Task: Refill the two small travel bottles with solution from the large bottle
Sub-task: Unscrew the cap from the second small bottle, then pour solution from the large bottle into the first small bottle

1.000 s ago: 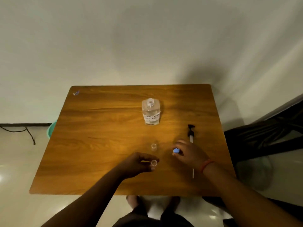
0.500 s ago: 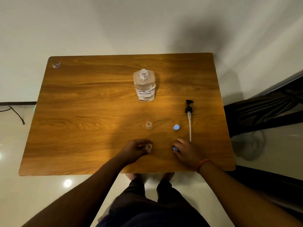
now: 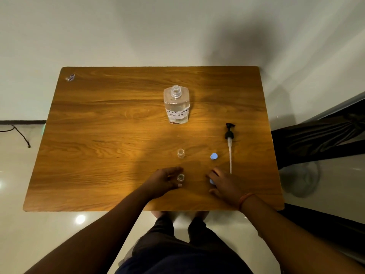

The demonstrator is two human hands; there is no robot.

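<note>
While the left hand point(image 3: 167, 179) grips the near travel bottle point(image 3: 180, 177) and the right hand point(image 3: 223, 183) pinches a blue cap point(image 3: 211, 181) beside that bottle, I'd set the cap down before fetching the large bottle point(image 3: 176, 104).

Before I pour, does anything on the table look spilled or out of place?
No spill shows. The pump lies flat on the table, out of the open large bottle. Both small bottles are uncapped; one blue cap lies loose.
</note>
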